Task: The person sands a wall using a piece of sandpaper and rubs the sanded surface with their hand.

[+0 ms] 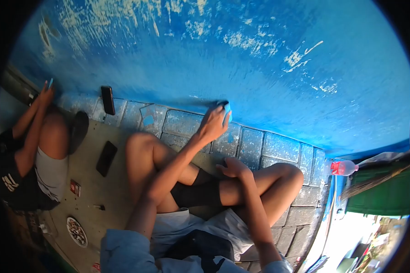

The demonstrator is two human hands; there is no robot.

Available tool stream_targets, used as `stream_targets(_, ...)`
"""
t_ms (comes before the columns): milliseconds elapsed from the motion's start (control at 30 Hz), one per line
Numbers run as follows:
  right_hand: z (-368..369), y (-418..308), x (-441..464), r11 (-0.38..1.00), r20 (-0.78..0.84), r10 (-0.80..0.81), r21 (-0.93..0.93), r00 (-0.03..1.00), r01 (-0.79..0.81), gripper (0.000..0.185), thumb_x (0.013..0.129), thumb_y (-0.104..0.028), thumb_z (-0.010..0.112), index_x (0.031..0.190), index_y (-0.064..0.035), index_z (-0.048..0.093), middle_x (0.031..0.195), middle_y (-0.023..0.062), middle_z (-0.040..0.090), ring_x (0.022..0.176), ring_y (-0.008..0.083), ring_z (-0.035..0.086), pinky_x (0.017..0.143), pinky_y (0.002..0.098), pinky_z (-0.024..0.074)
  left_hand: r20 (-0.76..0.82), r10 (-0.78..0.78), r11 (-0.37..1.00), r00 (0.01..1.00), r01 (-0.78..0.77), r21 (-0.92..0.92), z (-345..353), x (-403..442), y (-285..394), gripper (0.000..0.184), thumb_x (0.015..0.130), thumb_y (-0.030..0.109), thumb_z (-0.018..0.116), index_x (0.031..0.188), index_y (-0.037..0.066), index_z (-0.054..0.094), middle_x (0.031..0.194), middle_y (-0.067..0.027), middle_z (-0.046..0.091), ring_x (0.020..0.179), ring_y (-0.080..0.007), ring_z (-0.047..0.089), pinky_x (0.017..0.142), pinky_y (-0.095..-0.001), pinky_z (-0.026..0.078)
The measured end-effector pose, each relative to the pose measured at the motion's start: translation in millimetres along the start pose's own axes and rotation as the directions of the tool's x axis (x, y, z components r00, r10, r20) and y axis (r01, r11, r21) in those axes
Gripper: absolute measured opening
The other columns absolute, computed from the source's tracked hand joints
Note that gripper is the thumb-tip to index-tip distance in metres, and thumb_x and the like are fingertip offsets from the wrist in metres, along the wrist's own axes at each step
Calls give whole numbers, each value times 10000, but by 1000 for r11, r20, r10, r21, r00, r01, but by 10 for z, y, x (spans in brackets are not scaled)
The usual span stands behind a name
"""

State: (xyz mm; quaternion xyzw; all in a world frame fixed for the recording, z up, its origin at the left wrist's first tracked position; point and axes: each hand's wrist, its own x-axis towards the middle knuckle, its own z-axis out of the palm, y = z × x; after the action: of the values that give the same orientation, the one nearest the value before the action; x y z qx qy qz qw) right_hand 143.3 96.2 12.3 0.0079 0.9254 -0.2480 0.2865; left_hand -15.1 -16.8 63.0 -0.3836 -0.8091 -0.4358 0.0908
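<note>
Head view: we sit with legs crossed before a blue wall (159, 73), its paint broken by pale patches along the top of the frame.
Left hand (212, 125): at the centre of the frame, our fingers are clamped on a light-blue pad (228, 113).
Pad: it sits low by the wall, just above the grey paving (182, 123); we cannot tell whether it touches the paint.
Right hand (234, 168): below and right of centre, over our lower leg, apart from the left one; we cannot tell how far its fingers are bent.
Phones: one dark phone (108, 100) stands tilted near the wall at upper left; another phone (106, 158) lies on the floor (102, 193) left of our knee.
Plate (69, 226): at lower left, filled with small bits we cannot make out, below a small red pack (75, 188).
Neighbour: at the left edge another person (20, 170) sits with raised hands around a slim object.
Bottle (345, 168): at right, red-labelled, near a broom (373, 183).
</note>
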Motion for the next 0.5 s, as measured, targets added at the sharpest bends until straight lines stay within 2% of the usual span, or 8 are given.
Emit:
stream_targets(33,-6,-11,-51,1000,-17,2,25,1000,-1,520,883,-449,593,1063,39,611,975,288,644,970,436,612,832,466,484,1,-27,999,1000,27,-44,-152,89,143,179,950,99,481,931,-61,561,845,-245,589,752,-415,602,661,-472,487)
stream_targets(67,7,-42,-58,998,-44,1,62,999,2,516,883,-450,591,1062,34,614,980,288,643,977,435,611,836,465,483,-154,92,995,984,-96,-19,-270,194,259,178,953,109,485,928,-50,563,813,-224,579,710,-395,595,643,-457,483)
stream_targets(167,81,37,-19,999,-12,9,40,1000,-8,530,887,-462,580,1055,40,614,996,291,640,995,438,604,844,465,482,-214,65,996,975,-76,-46,-273,254,302,134,933,91,516,913,-29,573,828,-221,595,735,-425,586,655,-463,483)
stream_targets(200,80,17,-6,999,-17,13,51,1000,-12,530,887,-462,580,1055,40,614,996,291,640,995,438,604,844,465,482,-109,-7,997,994,-2,-77,-183,188,242,126,928,81,521,925,-34,573,842,-230,595,755,-437,586,664,-473,481)
stream_targets(333,-22,-74,24,1000,17,2,31,1000,-3,562,893,-478,564,1077,52,601,1013,293,637,1011,436,602,855,471,479,12,31,999,999,-30,-33,191,-111,-202,172,935,96,523,877,-58,574,785,-214,575,676,-378,584,622,-449,470)
stream_targets(433,-61,-23,-64,999,17,38,15,999,-38,572,892,-482,564,1082,56,601,1021,293,636,1014,434,604,857,472,479,-95,19,997,995,-26,-74,-102,115,92,166,931,97,526,874,-52,571,777,-211,571,672,-375,577,619,-452,460)
stream_targets(467,-37,-46,-63,998,3,44,48,999,-45,571,890,-482,566,1077,56,605,1025,294,635,1013,434,605,858,473,479,-141,6,994,990,-21,-104,-221,201,202,138,925,106,534,927,-22,584,830,-226,603,765,-434,584,664,-467,478)
stream_targets(500,-30,-57,-57,997,-4,41,67,999,-40,571,890,-482,566,1077,56,605,1025,294,635,1013,434,605,858,473,479,-125,15,995,992,-27,-95,-211,216,212,138,925,106,534,927,-22,584,830,-226,603,765,-434,584,664,-467,478)
